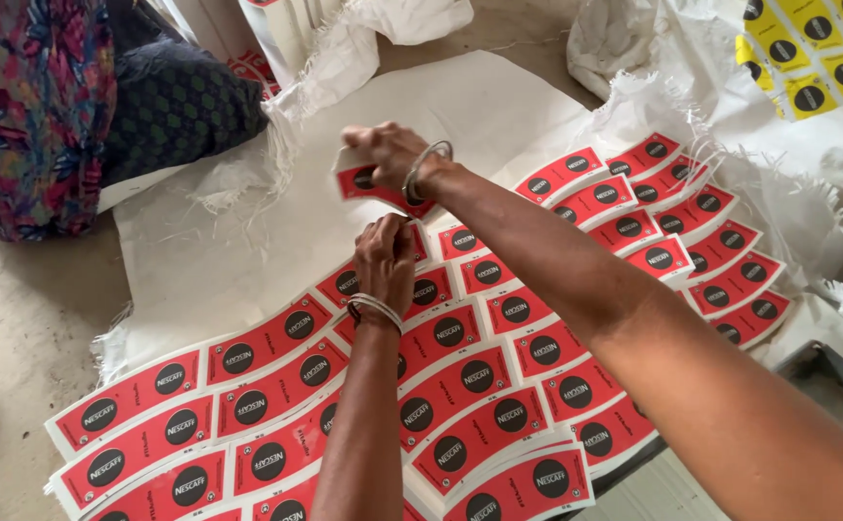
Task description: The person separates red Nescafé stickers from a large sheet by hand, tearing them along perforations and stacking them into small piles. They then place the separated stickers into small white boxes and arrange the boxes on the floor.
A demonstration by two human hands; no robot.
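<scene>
Both hands, left hand (384, 259) and right hand (389, 151), grip a red label stack (368, 183).

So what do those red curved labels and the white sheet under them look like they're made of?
Red curved labels: probably glossy printed paper or thin card; they stack flat with crisp white edges. White sheet: looks like woven plastic sacking, matte, with frayed thready edges.

Right hand (389, 152): motion-blurred; fingertips hidden behind the curved red paper cut-out (368, 181) it grips.
Left hand (384, 259): fingertips not visible; whether they touch that cut-out cannot be told.
Rows of curved red printed paper blanks (479, 376): partly covered by both forearms; bottom rows cut off by frame edge.
Yellow printed sheet (812, 53): cut at top-right corner.
Person in patterned floral cloth (35, 106): cut at left edge.
</scene>
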